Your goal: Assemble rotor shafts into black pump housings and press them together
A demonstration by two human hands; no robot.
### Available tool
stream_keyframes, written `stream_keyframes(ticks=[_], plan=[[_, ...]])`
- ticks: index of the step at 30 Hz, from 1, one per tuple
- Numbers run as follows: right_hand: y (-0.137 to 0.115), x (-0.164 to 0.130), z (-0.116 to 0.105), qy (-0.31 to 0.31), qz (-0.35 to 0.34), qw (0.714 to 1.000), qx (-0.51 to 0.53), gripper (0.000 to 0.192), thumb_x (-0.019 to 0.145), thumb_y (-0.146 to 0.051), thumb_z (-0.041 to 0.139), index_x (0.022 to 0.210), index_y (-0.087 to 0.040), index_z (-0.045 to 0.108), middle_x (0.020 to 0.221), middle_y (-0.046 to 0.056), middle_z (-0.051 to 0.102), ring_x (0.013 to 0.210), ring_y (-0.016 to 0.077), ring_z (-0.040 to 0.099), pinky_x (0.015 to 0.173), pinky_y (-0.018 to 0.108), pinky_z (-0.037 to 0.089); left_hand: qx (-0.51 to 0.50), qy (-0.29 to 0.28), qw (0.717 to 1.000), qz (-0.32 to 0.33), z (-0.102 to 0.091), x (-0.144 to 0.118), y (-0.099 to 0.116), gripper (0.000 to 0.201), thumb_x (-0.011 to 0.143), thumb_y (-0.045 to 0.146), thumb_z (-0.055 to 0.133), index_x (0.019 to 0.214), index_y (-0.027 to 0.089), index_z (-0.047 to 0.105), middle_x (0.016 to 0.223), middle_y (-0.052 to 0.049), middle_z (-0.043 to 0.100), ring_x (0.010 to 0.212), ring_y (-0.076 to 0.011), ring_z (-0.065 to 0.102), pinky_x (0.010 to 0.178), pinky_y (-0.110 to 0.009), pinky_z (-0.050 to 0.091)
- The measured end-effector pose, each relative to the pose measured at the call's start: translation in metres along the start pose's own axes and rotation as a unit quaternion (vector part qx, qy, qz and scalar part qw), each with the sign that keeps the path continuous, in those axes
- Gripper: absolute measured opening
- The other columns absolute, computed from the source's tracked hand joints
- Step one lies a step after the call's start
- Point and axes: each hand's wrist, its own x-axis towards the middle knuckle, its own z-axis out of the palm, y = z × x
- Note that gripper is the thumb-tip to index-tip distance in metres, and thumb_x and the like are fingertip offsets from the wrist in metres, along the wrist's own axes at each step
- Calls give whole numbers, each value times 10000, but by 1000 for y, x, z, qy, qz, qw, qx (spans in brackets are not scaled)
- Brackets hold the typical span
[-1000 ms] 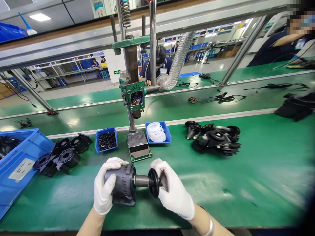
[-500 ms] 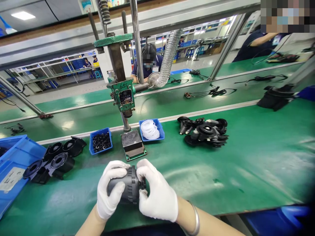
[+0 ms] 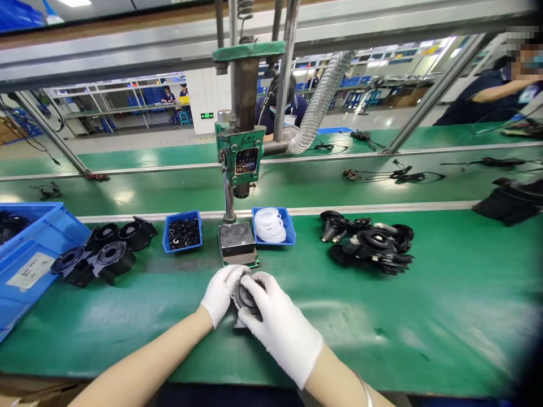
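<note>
Both gloved hands are wrapping around a black pump housing sitting on the green bench, just in front of the press base. Left hand is cupping its side, right hand is gripping over the top, fingers curled closed on it.

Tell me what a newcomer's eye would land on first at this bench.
Front and centre, the white-gloved left hand and white-gloved right hand are closed round a dark grey round plastic housing on the green bench top. Right behind stands a green metal hand press, flanked by a small blue tray of black rings and a small blue tray of white rings.
</note>
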Motion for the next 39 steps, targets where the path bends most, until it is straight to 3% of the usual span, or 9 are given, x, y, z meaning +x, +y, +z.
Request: stream_keyframes(ticks=[4,7,10,14,22,29,32,34,39], plan=[[25,3,4,15,-27,999,-22,441,741,-179,776,1151,-255,631,1195,72,611,1072,309,561,931,516,485,-19,-46,999,14,-15,-8,-4,488,919,560,490,1164,164,635,1189,-122,650,1161,-275,585,1092,-443,396],[34,3,6,16,-32,996,82,447,723,-174,789,1136,-252,638,1231,55,627,1177,292,530,1014,499,440,10,-153,986,61,-21,-22,-4,1018,721,645,715,1493,148,278,1471,-196,426,1366,-332,417,1163,-493,307],[38,3,9,-16,12,982,190,477,741,-135,739,1190,-251,625,1297,53,596,1216,252,530,1053,447,432,85,-200,974,69,-17,-32,-4,1434,526,413,915,1541,164,-67,1554,-223,272,1422,-358,317,1190,-533,223],[42,7,5,-67,69,971,220,626,682,-176,809,1270,-259,609,1291,61,592,1189,268,556,1053,448,436,124,-159,975,97,-7,-34,-1,1308,602,152,789,1529,148,-135,1514,-221,351,1410,-328,350,1168,-504,304],[51,31,-10,-166,-2,970,176,778,609,-266,891,1324,-232,584,1263,85,612,1187,309,543,1043,475,434,162,-128,970,128,-4,-36,-3,1221,645,182,727,1529,139,-114,1488,-224,384,1386,-342,389,1153,-544,323],[36,-22,-6,36,11,991,131,682,731,-178,703,1382,-206,501,1343,105,559,1257,316,504,1112,519,365,149,-114,966,176,-1,-34,-8,1199,693,221,731,1519,200,-138,1438,-188,428,1321,-310,472,1133,-522,352],[39,-51,-19,107,26,972,209,223,923,-188,503,1051,-240,678,1003,57,686,881,227,661,859,415,546,178,-104,968,143,-2,-34,-10,1180,687,210,723,1524,199,-109,1394,-178,462,1288,-319,500,1121,-554,349],[41,-54,-20,167,95,945,263,272,995,-220,396,999,-241,667,870,43,676,700,182,642,675,330,564,197,-103,967,127,-2,-34,-9,1153,687,209,715,1528,197,-74,1400,-177,460,1305,-327,481,1126,-569,333],[40,-23,1,108,62,969,214,446,936,-321,515,1363,-192,513,1290,115,611,1205,284,558,1038,458,465,180,-106,969,133,0,-34,-5,1136,713,209,697,1527,189,-95,1444,-187,431,1340,-312,454,1140,-536,339]])
